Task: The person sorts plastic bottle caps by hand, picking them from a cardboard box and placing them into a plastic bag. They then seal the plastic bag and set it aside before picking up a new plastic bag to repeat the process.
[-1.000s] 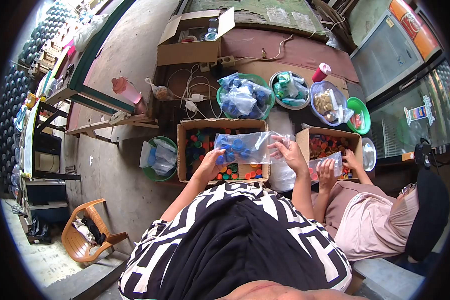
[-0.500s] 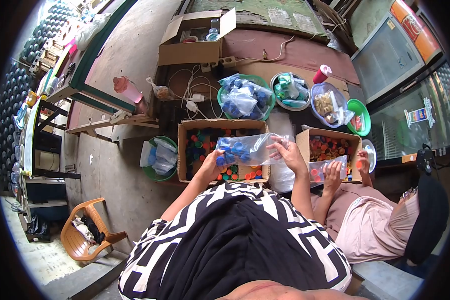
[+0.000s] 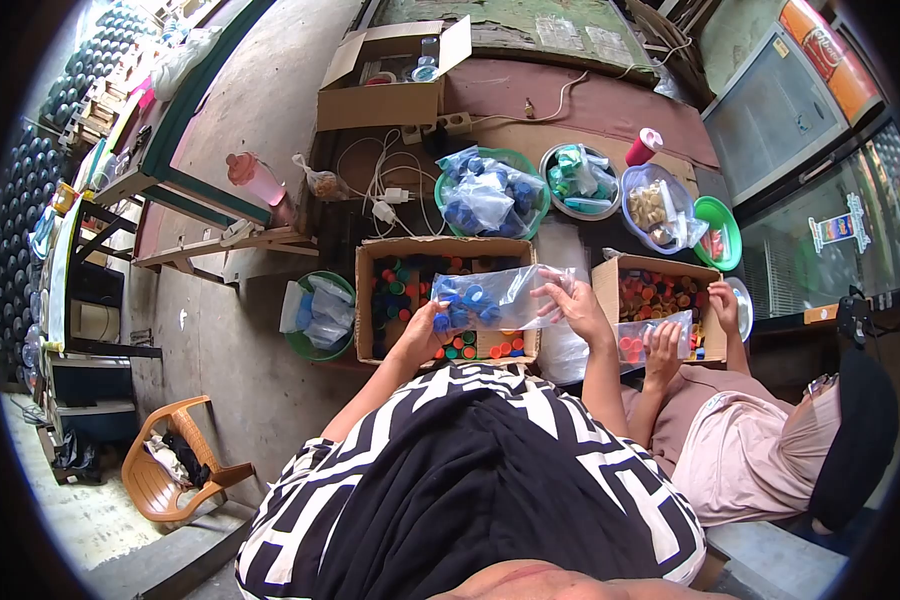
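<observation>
Barely anything moved in the last second: the clear bag (image 3: 495, 297) slid a touch toward the left hand (image 3: 425, 335), and the co-worker's hand (image 3: 725, 305) went up into the second box (image 3: 610, 285).

Both hands are well apart and each is clamped on one end of the bag. The left hand grips from underneath and the right hand (image 3: 573, 312) pinches the other end. The bag hangs stretched across the open cardboard box (image 3: 362, 300) of mixed caps, with the box's near edge right under the wrists.

Room-wise it's tight past the right hand, where the second box sits just beside. Out past the left hand a green bowl (image 3: 320, 315) hugs the box wall, then there's bare floor (image 3: 230, 350).

The bag is see-through and crinkly, with blue caps bunched at the left-hand end.

Beyond the hands sits a green basin (image 3: 440, 195) of bagged blue caps.
</observation>
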`<state>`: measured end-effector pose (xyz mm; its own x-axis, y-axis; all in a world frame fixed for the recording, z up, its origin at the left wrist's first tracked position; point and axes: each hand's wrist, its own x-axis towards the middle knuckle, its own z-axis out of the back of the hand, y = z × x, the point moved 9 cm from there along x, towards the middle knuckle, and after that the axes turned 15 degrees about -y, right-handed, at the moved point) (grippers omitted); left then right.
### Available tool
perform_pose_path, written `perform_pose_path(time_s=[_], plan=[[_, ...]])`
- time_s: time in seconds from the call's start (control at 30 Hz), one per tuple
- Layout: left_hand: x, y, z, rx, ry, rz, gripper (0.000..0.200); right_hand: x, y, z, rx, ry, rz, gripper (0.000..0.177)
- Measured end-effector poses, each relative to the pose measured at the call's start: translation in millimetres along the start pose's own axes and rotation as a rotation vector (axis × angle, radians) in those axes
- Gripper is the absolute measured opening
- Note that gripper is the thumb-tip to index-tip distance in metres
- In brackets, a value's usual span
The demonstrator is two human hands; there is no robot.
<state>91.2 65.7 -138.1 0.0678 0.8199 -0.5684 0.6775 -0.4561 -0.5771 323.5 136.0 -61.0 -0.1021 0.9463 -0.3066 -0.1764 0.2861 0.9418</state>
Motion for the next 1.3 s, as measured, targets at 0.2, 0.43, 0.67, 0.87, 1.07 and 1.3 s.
perform_pose_path(time_s=[0.2, 0.43, 0.67, 0.87, 1.07, 1.3], plan=[[-1, 3, -2, 0.034, -0.019, 0.049, 0.034, -3, 8, 0, -0.031, -0.002, 0.037, 0.043], [2, 6, 1, 0.022, -0.051, 0.054, 0.031, -12, 21, -13, 0.071, 0.072, 0.053, 0.059], [-6, -3, -9, 0.046, -0.036, 0.024, 0.035, -6, 9, -9, 0.115, 0.069, 0.012, 0.052], [-12, -6, -17, -0.031, -0.040, 0.040, 0.032, -9, 13, -3, 0.032, -0.005, 0.020, 0.040], [-8, -1, -11, -0.008, -0.067, 0.065, 0.029, -8, 10, 1, 0.083, -0.007, 0.050, 0.038], [-17, -8, -20, 0.046, -0.075, 0.067, 0.034, -7, 6, 7, 0.062, -0.030, 0.054, 0.036]])
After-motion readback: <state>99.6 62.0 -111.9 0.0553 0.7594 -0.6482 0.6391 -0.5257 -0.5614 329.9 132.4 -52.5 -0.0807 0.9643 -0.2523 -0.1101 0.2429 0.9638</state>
